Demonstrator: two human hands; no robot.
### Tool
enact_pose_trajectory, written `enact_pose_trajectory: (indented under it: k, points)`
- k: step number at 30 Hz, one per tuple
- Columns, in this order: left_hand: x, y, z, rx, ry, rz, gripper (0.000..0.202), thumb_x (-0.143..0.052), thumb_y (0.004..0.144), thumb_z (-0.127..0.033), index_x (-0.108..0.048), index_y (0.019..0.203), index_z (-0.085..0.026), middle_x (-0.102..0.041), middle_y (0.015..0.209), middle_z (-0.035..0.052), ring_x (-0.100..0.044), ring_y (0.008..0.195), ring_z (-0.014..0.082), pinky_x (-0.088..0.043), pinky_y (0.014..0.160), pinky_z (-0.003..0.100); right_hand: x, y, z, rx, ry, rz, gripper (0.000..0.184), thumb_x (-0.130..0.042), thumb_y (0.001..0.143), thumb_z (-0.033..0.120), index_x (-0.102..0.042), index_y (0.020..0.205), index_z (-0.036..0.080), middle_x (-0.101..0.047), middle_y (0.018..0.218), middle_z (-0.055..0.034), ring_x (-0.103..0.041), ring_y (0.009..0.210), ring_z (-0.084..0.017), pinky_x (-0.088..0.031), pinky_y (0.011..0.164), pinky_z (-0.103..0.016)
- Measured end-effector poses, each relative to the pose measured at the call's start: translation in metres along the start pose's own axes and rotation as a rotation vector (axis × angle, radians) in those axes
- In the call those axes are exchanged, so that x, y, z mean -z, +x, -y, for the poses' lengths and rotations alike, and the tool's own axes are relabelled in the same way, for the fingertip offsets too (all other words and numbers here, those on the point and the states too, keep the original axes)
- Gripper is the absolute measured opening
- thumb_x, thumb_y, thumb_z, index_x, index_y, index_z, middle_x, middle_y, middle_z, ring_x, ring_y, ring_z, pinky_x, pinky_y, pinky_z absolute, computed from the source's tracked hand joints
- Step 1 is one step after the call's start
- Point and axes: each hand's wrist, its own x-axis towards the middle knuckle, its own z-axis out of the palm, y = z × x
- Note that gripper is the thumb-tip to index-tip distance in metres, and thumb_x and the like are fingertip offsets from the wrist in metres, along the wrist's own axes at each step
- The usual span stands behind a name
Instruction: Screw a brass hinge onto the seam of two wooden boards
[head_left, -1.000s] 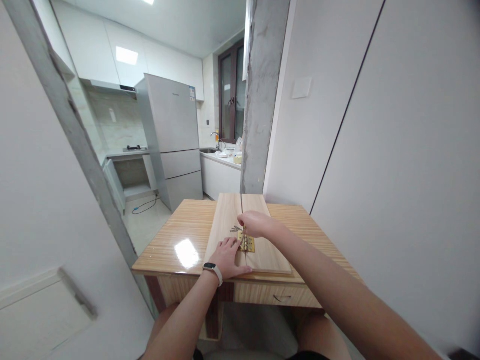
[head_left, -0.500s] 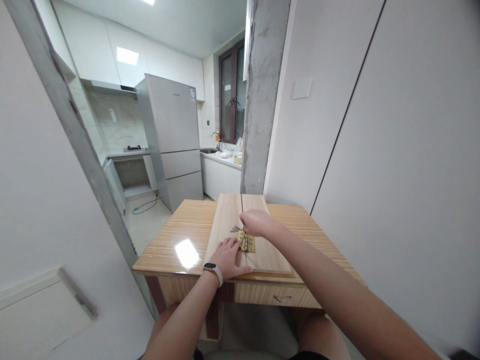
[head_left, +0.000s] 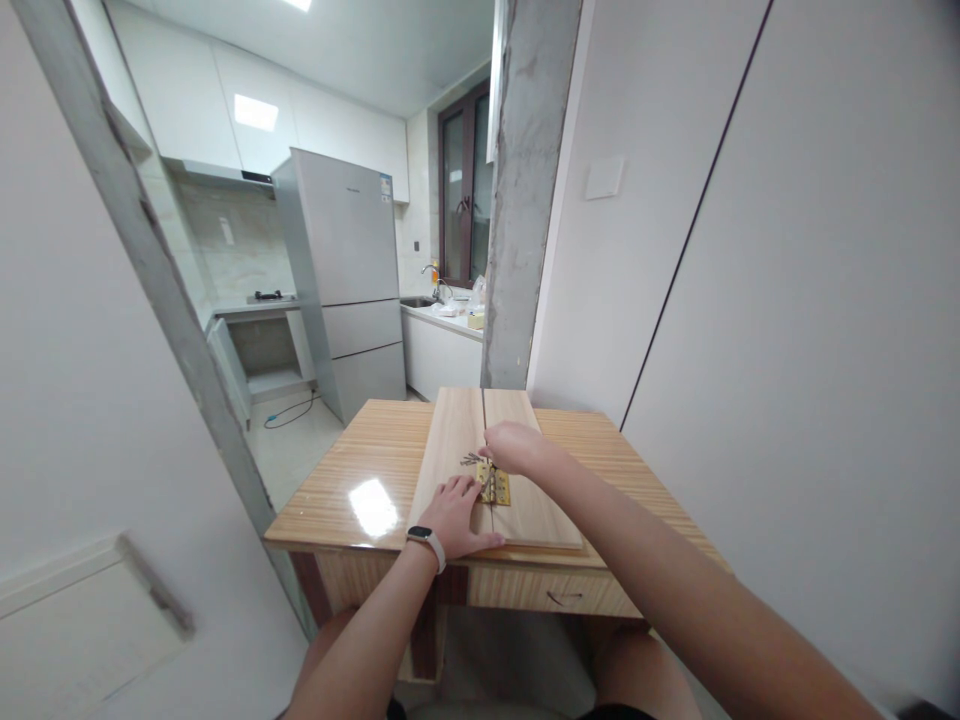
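Observation:
Two pale wooden boards lie side by side on the table, the left board and the right board, with a narrow gap between them. A brass-coloured hinge lies across that gap. Just beyond it is a small group of dark, thin pieces, probably screws. My left hand, with a watch on its wrist, presses flat with fingers spread, near the hinge's left edge. Over the hinge's far end my right hand is closed; a thin dark shaft seems to slant below it, but what the fingers grip is hidden.
The boards rest on a glossy wood-grain table with a drawer at its front. A white wall stands close on the right. Beyond the table are a grey refrigerator and a kitchen counter.
My right hand has turned and shifted slightly over the hinge, its fingers in a somewhat different position. The left hand, hinge and boards stay in place.

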Motion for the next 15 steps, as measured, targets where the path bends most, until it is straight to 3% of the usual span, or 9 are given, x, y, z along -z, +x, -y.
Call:
enact_pose_trajectory:
  k: [10, 15]
  points:
    - [-0.0018, -0.0001, 0.0005, 0.000, 0.007, 0.000, 0.100, -0.059, 0.065, -0.090, -0.053, 0.139, -0.023, -0.051, 0.141, 0.0139, -0.043, 0.132, 0.0372, -0.033, 0.112, 0.051, -0.0051, -0.0015, -0.0041, 0.092, -0.078, -0.013, 0.025, -0.067, 0.085, 0.019, -0.074, 0.109, 0.014, -0.074, 0.109, -0.0183, -0.071, 0.102, -0.027, -0.052, 0.082, -0.030]
    - [-0.0011, -0.0001, 0.0007, -0.001, 0.003, -0.008, 0.101, -0.058, 0.065, -0.091, -0.053, 0.139, -0.023, -0.052, 0.140, 0.0142, -0.044, 0.131, 0.0372, -0.034, 0.111, 0.050, -0.0038, -0.0038, -0.0036, 0.055, -0.117, 0.009, 0.026, -0.073, 0.082, 0.022, -0.076, 0.106, 0.012, -0.075, 0.103, -0.0204, -0.072, 0.100, -0.029, -0.052, 0.083, -0.030]
